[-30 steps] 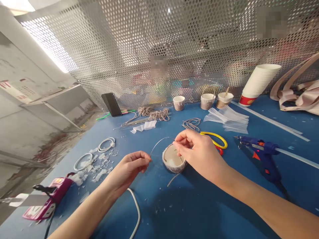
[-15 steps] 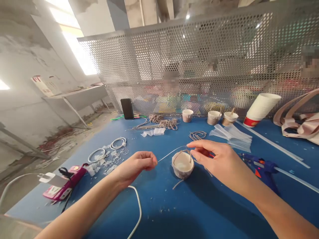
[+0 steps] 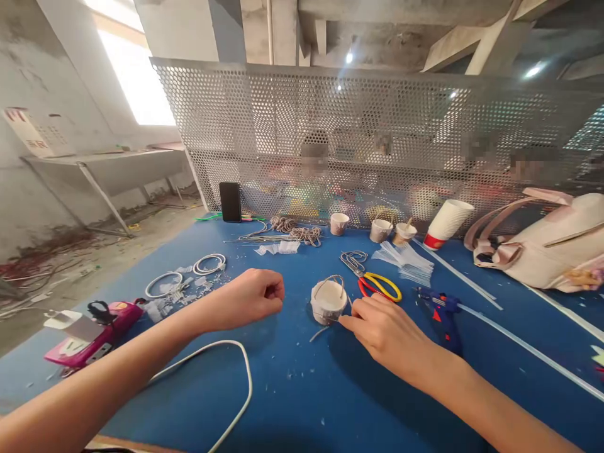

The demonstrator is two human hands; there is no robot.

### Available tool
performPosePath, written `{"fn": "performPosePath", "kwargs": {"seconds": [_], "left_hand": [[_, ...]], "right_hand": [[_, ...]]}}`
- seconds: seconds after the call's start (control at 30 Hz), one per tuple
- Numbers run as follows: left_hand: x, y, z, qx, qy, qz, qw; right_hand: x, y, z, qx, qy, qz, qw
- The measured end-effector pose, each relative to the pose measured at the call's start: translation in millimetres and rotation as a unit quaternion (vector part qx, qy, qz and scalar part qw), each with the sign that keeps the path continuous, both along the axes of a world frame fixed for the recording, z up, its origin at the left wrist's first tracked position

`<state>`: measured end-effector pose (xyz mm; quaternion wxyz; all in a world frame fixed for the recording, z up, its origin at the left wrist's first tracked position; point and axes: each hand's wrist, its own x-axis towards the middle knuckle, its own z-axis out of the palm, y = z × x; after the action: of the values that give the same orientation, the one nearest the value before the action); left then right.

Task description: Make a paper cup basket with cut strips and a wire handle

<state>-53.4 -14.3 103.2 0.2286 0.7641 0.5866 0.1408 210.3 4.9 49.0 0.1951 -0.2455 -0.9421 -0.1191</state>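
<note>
The right hand (image 3: 384, 330) pinches a thin wire at the small cup's (image 3: 328, 302) five o'clock; the left hand (image 3: 250, 296), clenched at nine o'clock, hovers over the blue counter (image 3: 306, 402).

Head view. Small cup basket (image 3: 328, 301) at centre on blue table (image 3: 306, 402); right hand (image 3: 384, 330) at its 4 o'clock, fingertips touching its base; left hand (image 3: 248, 296), fisted, at 9 o'clock. Scissors (image 3: 380, 286) at 2 o'clock, glue gun (image 3: 441, 311) at 3 o'clock.
</note>
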Motion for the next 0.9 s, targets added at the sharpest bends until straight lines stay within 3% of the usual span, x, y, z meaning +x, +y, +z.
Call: {"fn": "performPosePath", "kwargs": {"seconds": [0.27,0.43,0.57,0.67,0.8,0.9], "left_hand": [[6.5,-9.4,-12.9,0.022,-0.060,0.011,0.998],[7.1,-14.2,-15.6,-0.002,-0.108,0.035,0.994],[-0.1,-15.4,-20.3,-0.047,-0.125,0.035,0.990],[-6.8,-16.4,-25.2,-0.093,-0.141,0.013,0.985],[-9.7,-19.9,-29.3,-0.149,-0.165,0.000,0.975],[-8.2,-23.6,-32.0,-0.174,-0.163,-0.015,0.971]], "right_hand": [[-9.5,-10.7,-10.9,0.066,0.009,-0.037,0.997],[-14.9,-12.0,-19.6,0.074,0.004,-0.009,0.997],[-9.4,-10.7,-18.5,-0.042,0.072,0.013,0.996],[-4.3,-11.3,-13.3,-0.167,0.126,0.038,0.977],[-0.9,-13.9,-5.1,-0.306,0.105,0.079,0.943],[1.8,-13.6,-1.7,-0.365,0.079,0.100,0.922]]}}
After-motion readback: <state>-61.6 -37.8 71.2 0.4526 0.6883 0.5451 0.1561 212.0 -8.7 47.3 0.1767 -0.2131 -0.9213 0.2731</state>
